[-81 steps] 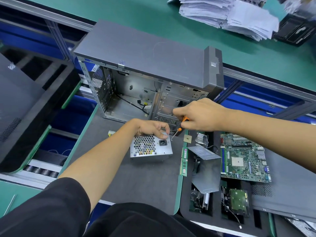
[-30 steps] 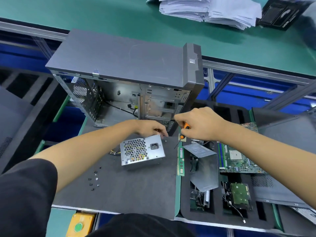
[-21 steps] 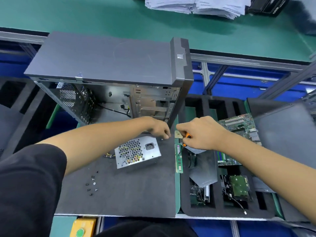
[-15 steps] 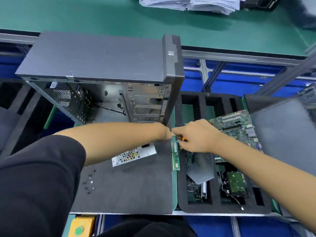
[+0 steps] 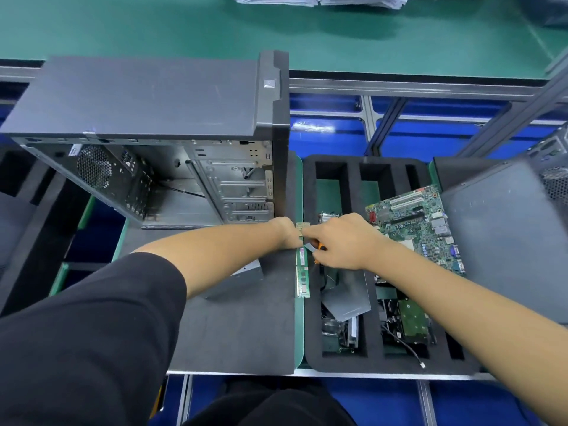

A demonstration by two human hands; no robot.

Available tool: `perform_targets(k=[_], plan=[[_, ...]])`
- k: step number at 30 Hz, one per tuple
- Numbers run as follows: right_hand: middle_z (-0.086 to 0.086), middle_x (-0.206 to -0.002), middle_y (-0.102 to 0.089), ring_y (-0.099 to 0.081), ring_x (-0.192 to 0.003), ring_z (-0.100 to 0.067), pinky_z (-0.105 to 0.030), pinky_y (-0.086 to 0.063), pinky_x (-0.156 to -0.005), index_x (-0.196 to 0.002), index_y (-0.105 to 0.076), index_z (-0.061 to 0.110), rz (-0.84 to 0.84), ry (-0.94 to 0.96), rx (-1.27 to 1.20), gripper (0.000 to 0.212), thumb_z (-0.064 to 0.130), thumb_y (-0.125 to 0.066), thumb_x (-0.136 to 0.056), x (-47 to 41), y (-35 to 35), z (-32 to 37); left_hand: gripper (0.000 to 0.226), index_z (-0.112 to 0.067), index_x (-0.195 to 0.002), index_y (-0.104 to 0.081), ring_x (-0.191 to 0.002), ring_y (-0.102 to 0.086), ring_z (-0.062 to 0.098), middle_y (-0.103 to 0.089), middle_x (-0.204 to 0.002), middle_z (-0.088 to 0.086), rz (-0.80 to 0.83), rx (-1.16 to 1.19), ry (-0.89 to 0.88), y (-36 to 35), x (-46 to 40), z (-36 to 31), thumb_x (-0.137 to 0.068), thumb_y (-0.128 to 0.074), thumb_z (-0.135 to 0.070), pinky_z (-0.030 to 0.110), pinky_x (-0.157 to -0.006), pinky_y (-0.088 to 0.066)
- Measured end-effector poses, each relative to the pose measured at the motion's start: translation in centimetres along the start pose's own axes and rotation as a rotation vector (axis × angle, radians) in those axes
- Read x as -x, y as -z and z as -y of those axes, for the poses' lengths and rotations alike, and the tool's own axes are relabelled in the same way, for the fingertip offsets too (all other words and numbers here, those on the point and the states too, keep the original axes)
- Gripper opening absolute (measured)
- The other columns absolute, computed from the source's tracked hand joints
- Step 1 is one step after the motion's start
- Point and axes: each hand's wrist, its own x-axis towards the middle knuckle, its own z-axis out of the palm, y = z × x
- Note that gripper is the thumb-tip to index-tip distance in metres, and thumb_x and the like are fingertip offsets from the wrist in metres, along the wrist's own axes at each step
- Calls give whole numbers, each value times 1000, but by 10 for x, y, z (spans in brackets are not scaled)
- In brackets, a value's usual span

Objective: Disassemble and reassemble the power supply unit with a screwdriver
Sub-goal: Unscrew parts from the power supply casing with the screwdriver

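The silver power supply unit (image 5: 246,276) lies on the dark foam mat, and my left forearm hides most of it. My left hand (image 5: 285,232) is at the mat's right edge, fingertips against my right hand; its fingers are hidden. My right hand (image 5: 341,241) grips a small orange-handled screwdriver (image 5: 321,247), of which only a bit of the handle shows. Both hands meet above a green memory stick (image 5: 302,273) and a small square chip (image 5: 302,226).
The open grey computer case (image 5: 184,179) stands just behind my hands. A black foam tray (image 5: 310,333) on the right holds a motherboard (image 5: 415,222), a metal plate (image 5: 347,298) and a drive (image 5: 412,321). A grey side panel (image 5: 498,235) lies far right.
My left hand has left the power supply unit and moved right to meet my right hand. My right hand with the screwdriver has dropped slightly toward the tray edge. The view has shifted.
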Motion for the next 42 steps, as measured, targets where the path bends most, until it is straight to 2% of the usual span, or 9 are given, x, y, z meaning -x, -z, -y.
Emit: perform_targets(k=[5,7,11,15,23,27,32,38,42], plan=[[9,-54,-47,-44,-54,-2,-26,-23,-51,-73,-45,28,-85,-29,-118,11,38,-50,-76,0,26,-11,11,-21,-82,-66,-80,-66,24,-76,-87,-7,-87,458,139,30,32,18,-89,-56,-22,33,-74,-52],[11,-56,-51,-46,-56,0,-25,-23,-51,-73,-46,30,-140,-52,-185,13,42,-49,-73,-1,42,-12,9,-23,-76,-62,-72,-66,17,-71,-71,-10,-185,544,45,44,67,37,-84,-65,-20,29,-65,-46],[13,-64,-59,-52,-65,-3,-24,-29,-55,-78,-52,30,-219,-47,-280,12,41,-52,-73,-8,68,-7,16,-29,-83,-66,-77,-67,2,-72,-79,-12,-447,773,-27,30,140,66,-85,-81,-24,16,-70,-46],[14,-67,-60,-55,-68,-5,-26,-34,-58,-76,-53,31,-214,-26,-364,6,35,-57,-77,-19,76,10,16,-26,-91,-68,-89,-75,9,-77,-93,-5,-581,1107,43,-15,192,66,-86,-81,-19,22,-83,-57],[13,-72,-65,-56,-69,-8,-29,-41,-59,-76,-59,32,-203,-11,-635,12,39,-55,-66,-46,60,46,17,-33,-86,-68,-83,-73,7,-76,-88,-8,-863,1226,310,-103,234,54,-87,-79,-20,15,-72,-54],[1,-66,-62,-50,-55,-10,-23,-40,-52,-76,-67,26,-237,14,-1014,15,12,-62,-74,-59,47,59,19,-32,-86,-66,-84,-73,11,-75,-91,-7,-958,1252,434,-143,255,59,-85,-82,-20,22,-78,-56],[12,-55,-55,-42,-46,-8,-18,-35,-46,-75,-66,20,-297,45,-1208,12,9,-61,-74,-76,36,91,23,-31,-84,-65,-73,-69,6,-73,-83,-9,-907,1235,545,-182,270,70,-79,-86,-26,10,-69,-49],[16,-56,-57,-55,-48,-4,-11,-38,-51,-74,-63,30,-311,84,-1221,32,-2,-58,-78,-94,25,123,11,-15,-87,-70,-82,-66,25,-70,-88,4,-691,1163,679,-234,261,80,-86,-80,-13,39,-84,-56],[15,-55,-58,-48,-45,-7,-20,-37,-47,-73,-63,36,-303,51,-1195,36,1,-58,-79,-102,16,133,11,-15,-87,-69,-81,-66,24,-70,-85,2,-682,1182,761,-257,258,92,-87,-80,-13,34,-81,-55]])
